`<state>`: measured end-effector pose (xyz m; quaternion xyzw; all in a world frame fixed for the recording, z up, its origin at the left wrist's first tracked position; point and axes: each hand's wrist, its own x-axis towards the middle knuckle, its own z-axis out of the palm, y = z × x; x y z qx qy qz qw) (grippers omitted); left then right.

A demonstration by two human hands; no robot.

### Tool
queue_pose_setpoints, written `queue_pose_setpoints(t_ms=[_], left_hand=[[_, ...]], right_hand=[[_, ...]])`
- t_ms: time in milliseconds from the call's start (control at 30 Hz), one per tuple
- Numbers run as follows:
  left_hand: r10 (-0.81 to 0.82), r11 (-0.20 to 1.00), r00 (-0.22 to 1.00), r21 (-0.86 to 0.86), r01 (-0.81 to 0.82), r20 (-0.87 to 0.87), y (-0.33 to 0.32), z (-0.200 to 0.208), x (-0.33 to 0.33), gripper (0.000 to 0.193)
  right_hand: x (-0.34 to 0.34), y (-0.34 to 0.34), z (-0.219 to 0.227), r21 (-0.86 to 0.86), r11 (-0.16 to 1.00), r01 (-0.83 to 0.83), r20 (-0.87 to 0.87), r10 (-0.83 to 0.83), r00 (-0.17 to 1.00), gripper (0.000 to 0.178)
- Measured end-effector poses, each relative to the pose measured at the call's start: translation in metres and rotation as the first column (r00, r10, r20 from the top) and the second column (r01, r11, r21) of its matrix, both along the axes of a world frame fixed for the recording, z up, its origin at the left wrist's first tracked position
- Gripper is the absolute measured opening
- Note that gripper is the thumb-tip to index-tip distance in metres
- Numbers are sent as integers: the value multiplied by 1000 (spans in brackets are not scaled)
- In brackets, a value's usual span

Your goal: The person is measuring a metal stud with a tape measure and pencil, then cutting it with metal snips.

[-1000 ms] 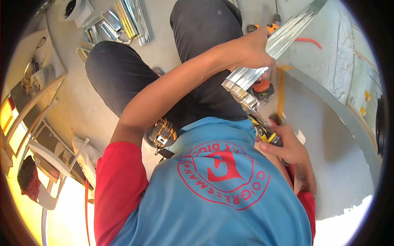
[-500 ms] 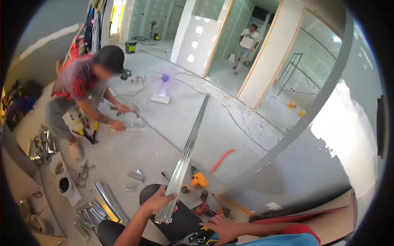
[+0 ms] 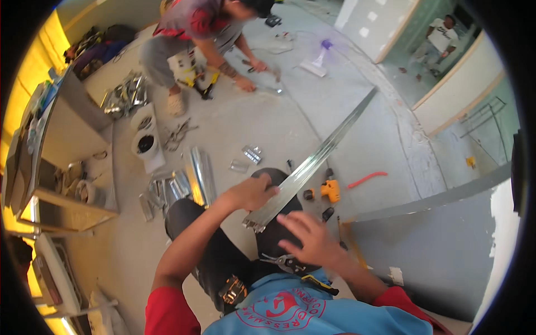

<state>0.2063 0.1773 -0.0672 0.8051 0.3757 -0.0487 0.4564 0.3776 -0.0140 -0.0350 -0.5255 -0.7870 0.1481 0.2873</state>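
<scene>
A long, shiny metal channel (image 3: 318, 159) slants across my knee and points away to the far right, its cut end by my lap. My left hand (image 3: 249, 192) is closed around it near that end. My right hand (image 3: 310, 237) is open with fingers spread, just right of the near end; I cannot tell whether a fingertip touches it. A pair of metal snips or pliers (image 3: 286, 261) rests at my waist, beside a yellow-and-black handled tool (image 3: 319, 285).
An orange cordless drill (image 3: 330, 190) and a red strip (image 3: 367, 179) lie right of my knee. Metal offcuts (image 3: 200, 173) lie at left, near an open wooden cabinet (image 3: 72, 215). A crouching co-worker (image 3: 206, 42) holds a hammer ahead; another person (image 3: 439, 42) is in a doorway.
The view has tilted down and turned left. My right hand has left the tools at my waist and moved up beside the channel's near end. My left hand keeps its grip.
</scene>
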Motion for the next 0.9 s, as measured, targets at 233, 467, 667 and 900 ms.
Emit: queue_pose_setpoints(t_ms=[233,467,667,900], left_hand=[[477,846,662,-98,-524,577,-60,22,-97,43],[279,768,653,245,-592,704,-125,9,-104,73],[213,617,826,584,-527,521,-131,-8,-77,56],[234,645,753,480,-594,616,-120,-24,-69,23]], right_hand=[[44,60,-30,58,974,217,-57,-214,975,44],[26,143,-95,82,985,150,16,-152,988,57],[17,145,-106,39,983,180,175,-184,967,68],[18,142,-105,36,983,178,176,-182,967,64]])
